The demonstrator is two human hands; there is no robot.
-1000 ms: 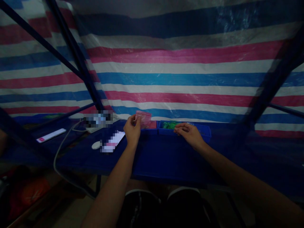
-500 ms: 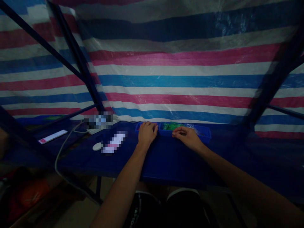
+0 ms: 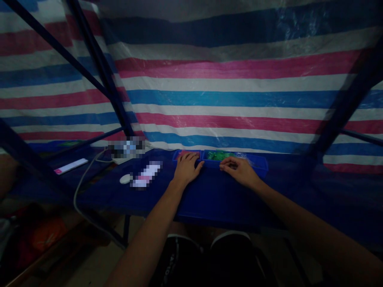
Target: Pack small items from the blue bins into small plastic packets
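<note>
My left hand (image 3: 188, 167) rests at the front rim of a blue bin with red pieces (image 3: 184, 153), its fingers spread and the thumb apart, nothing seen in it. Beside that bin stands a second one with green pieces (image 3: 220, 155). My right hand (image 3: 237, 169) is at the front of the green pieces' bin, thumb and fingertips closed together; whatever they hold is too small to make out. Behind the right hand, clear plastic bags (image 3: 243, 156) lie in the right part of the blue bins (image 3: 263, 165).
On the blue table (image 3: 209, 199), left of my hands, lie a round white object (image 3: 126, 179), a blurred-out flat item (image 3: 147, 174), a power strip (image 3: 119, 160) with a cable and a long white box (image 3: 71, 166). Blue frame bars stand at both sides; another person's arm shows far left.
The fingers of my left hand have spread and reach onto the red pieces' bin, uncovering more of it. My right hand stays pinched near the same place. The view has shifted slightly.
</note>
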